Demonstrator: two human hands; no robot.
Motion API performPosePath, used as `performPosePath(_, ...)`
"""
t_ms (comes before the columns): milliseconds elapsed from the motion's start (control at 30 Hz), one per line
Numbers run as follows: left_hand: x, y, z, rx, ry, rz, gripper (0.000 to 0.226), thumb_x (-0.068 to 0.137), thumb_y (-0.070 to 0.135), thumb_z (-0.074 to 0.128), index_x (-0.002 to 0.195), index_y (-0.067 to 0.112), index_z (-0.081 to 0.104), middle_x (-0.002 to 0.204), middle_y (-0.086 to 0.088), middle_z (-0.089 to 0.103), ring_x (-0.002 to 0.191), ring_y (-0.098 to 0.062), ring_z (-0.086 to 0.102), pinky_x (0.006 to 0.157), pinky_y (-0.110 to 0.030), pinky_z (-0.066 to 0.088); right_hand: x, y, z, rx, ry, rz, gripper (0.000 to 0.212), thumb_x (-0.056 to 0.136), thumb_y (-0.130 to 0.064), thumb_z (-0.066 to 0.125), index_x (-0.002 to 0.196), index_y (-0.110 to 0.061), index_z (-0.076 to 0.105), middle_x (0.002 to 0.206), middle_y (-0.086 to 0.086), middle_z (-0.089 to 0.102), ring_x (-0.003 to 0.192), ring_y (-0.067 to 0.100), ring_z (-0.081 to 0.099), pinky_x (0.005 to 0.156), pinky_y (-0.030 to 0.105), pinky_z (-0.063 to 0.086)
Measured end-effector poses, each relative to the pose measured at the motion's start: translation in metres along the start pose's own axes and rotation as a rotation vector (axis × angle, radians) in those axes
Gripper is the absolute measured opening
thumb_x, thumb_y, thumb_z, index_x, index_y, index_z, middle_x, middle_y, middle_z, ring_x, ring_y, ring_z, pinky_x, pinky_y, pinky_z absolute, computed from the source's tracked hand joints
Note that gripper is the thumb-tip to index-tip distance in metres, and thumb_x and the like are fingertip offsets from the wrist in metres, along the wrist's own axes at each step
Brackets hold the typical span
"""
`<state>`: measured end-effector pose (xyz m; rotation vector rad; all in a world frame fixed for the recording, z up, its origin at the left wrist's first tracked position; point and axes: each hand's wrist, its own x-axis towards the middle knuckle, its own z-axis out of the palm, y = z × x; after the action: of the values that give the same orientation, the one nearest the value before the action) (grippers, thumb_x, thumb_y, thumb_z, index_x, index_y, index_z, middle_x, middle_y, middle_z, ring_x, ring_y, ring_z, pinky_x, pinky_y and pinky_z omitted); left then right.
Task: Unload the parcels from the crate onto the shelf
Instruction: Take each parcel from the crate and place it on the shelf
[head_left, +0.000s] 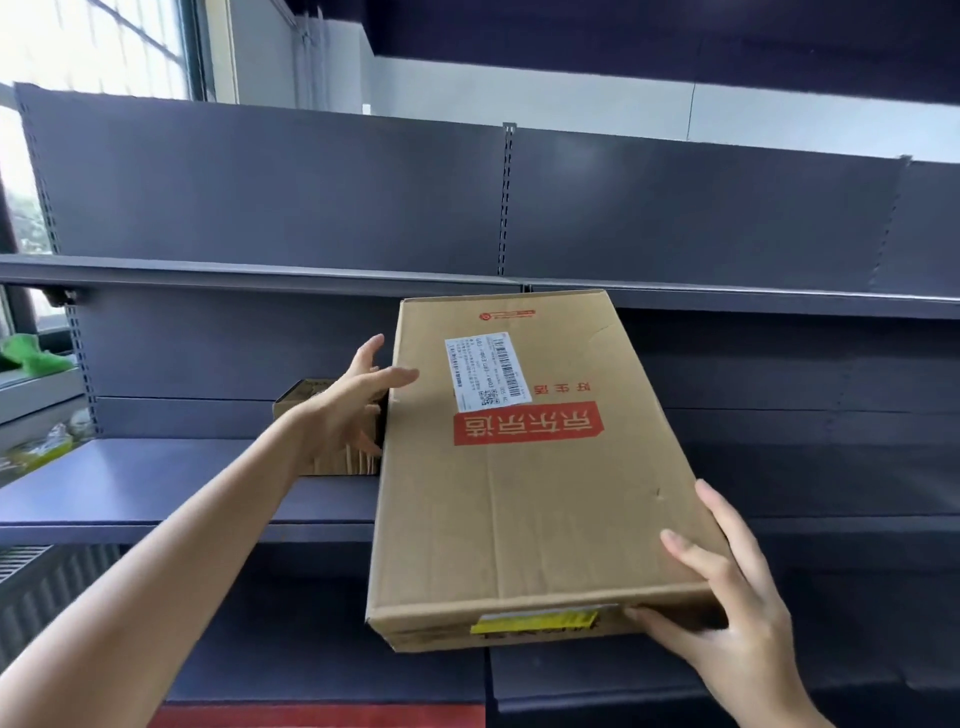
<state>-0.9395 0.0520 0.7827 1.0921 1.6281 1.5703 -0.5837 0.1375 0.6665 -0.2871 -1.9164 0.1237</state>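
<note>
A long flat cardboard parcel (524, 483) with a white shipping label and a red printed panel lies lengthwise, its far end over the dark middle shelf (156, 483) and its near end sticking out past the shelf's front edge. My right hand (727, 613) grips the near right corner, thumb on top and fingers underneath. My left hand (353, 405) rests against the parcel's far left side, thumb on its top and fingers spread. A smaller cardboard box (322, 441) stands on the same shelf, just left of the parcel and partly behind my left hand. The crate is out of view.
Dark metal shelving fills the view: an upper shelf (260, 275) above, a lower shelf (675, 675) below, with slotted uprights. A window and something green (31, 353) are at the far left. A red surface (322, 717) shows at the bottom edge.
</note>
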Motion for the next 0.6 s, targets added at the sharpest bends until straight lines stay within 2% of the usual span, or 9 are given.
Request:
performPosePath(67, 0.002, -0.005, 0.002, -0.076, -0.139, -0.058, 0.086, 0.056, 0.043, 0.077, 0.129, 0.054, 0.031, 0.137, -0.010, 0.048, 0.118, -0.042, 0.054, 0.093, -0.069, 0.041, -0.002, -0.001, 0.000, -0.002, 0.010, -0.016, 0.047, 0.075, -0.046, 0.064, 0.111, -0.019, 0.054, 0.143, 0.016, 0.034, 0.138, 0.013, 0.032, 0.110, 0.019, 0.030)
performPosePath(100, 0.002, -0.009, 0.003, -0.101, -0.181, -0.075, 0.084, 0.056, 0.041, 0.077, 0.127, 0.053, 0.034, 0.133, -0.013, 0.052, 0.113, -0.041, 0.058, 0.094, -0.068, 0.040, -0.003, 0.000, 0.000, -0.006, 0.009, -0.025, 0.047, 0.074, -0.044, 0.065, 0.111, -0.019, 0.054, 0.142, 0.017, 0.034, 0.138, 0.014, 0.032, 0.110, 0.019, 0.030)
performPosePath(167, 0.001, -0.018, 0.004, -0.158, -0.243, -0.089, 0.088, 0.056, 0.038, 0.077, 0.133, 0.044, 0.033, 0.127, -0.014, 0.058, 0.101, -0.034, 0.065, 0.091, -0.060, 0.048, -0.004, 0.001, 0.001, -0.012, 0.003, -0.035, 0.048, 0.071, -0.040, 0.067, 0.111, -0.018, 0.053, 0.141, 0.021, 0.036, 0.138, 0.016, 0.032, 0.110, 0.020, 0.030)
performPosePath(233, 0.000, -0.026, 0.005, -0.190, -0.274, -0.093, 0.096, 0.055, 0.037, 0.075, 0.140, 0.030, 0.031, 0.122, -0.014, 0.060, 0.092, -0.029, 0.068, 0.080, -0.049, 0.056, -0.005, 0.003, 0.003, -0.009, -0.010, -0.034, 0.048, 0.070, -0.038, 0.067, 0.111, -0.018, 0.054, 0.141, 0.021, 0.036, 0.138, 0.016, 0.032, 0.111, 0.021, 0.030)
performPosePath(300, -0.002, -0.032, 0.004, -0.211, -0.279, -0.097, 0.098, 0.054, 0.036, 0.074, 0.141, 0.024, 0.031, 0.121, -0.015, 0.061, 0.089, -0.028, 0.070, 0.071, -0.044, 0.057, -0.008, 0.005, 0.005, 0.009, -0.033, -0.034, 0.048, 0.072, -0.040, 0.067, 0.112, -0.018, 0.053, 0.143, 0.016, 0.033, 0.138, 0.016, 0.030, 0.111, 0.021, 0.029)
performPosePath(400, -0.005, -0.041, 0.002, -0.259, -0.275, -0.083, 0.097, 0.055, 0.033, 0.073, 0.141, 0.021, 0.030, 0.123, -0.018, 0.059, 0.087, -0.029, 0.071, 0.067, -0.040, 0.058, -0.012, 0.007, 0.010, 0.052, -0.076, -0.014, 0.049, 0.073, -0.046, 0.066, 0.113, -0.021, 0.052, 0.146, 0.011, 0.029, 0.139, 0.015, 0.028, 0.111, 0.018, 0.026)
performPosePath(600, -0.013, -0.059, -0.004, -0.289, -0.167, 0.021, 0.081, 0.059, 0.031, 0.073, 0.129, 0.038, 0.035, 0.127, -0.019, 0.056, 0.095, -0.032, 0.068, 0.072, -0.049, 0.056, -0.014, 0.015, 0.018, 0.087, -0.140, 0.091, 0.069, 0.058, -0.027, 0.083, 0.119, -0.029, 0.050, 0.150, 0.004, 0.028, 0.138, 0.011, 0.028, 0.110, 0.013, 0.025)
